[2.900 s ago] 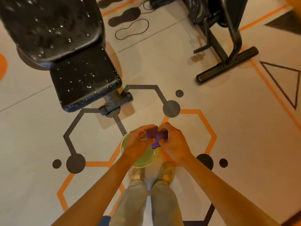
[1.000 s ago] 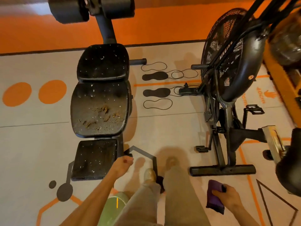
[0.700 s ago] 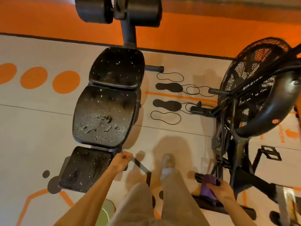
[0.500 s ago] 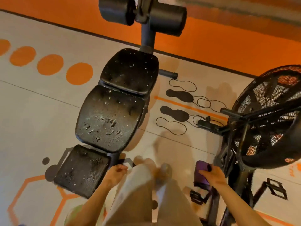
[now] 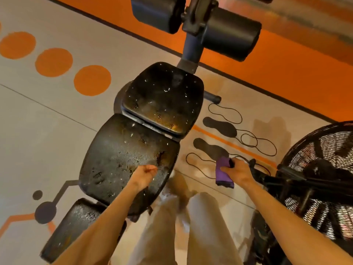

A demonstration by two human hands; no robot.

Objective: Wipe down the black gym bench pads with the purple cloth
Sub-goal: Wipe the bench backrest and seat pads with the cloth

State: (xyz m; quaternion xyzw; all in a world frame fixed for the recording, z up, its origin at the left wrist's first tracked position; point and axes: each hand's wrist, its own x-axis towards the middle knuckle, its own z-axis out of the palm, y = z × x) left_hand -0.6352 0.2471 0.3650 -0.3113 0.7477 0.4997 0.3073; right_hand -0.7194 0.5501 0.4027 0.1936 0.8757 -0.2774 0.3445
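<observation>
Three black droplet-speckled vinyl bench pads (image 5: 131,161) are awaiting wiping; none looks done. Right hand (image 5: 237,174) is clutching the folded purple cloth (image 5: 222,174) beside the bench; left hand (image 5: 144,174), loosely fisted, is hovering empty over the middle pad.

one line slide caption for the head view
Right hand carries the purple cloth beside the droplet-speckled black bench pads; left hand, fist closed, is over the middle pad.

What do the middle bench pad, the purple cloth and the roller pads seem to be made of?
Middle bench pad: likely vinyl or leatherette, finely textured with a sheen; droplets bead on it.
Purple cloth: soft matte fabric, folding in the right hand.
Roller pads: probably smooth covered foam; blurred.
</observation>
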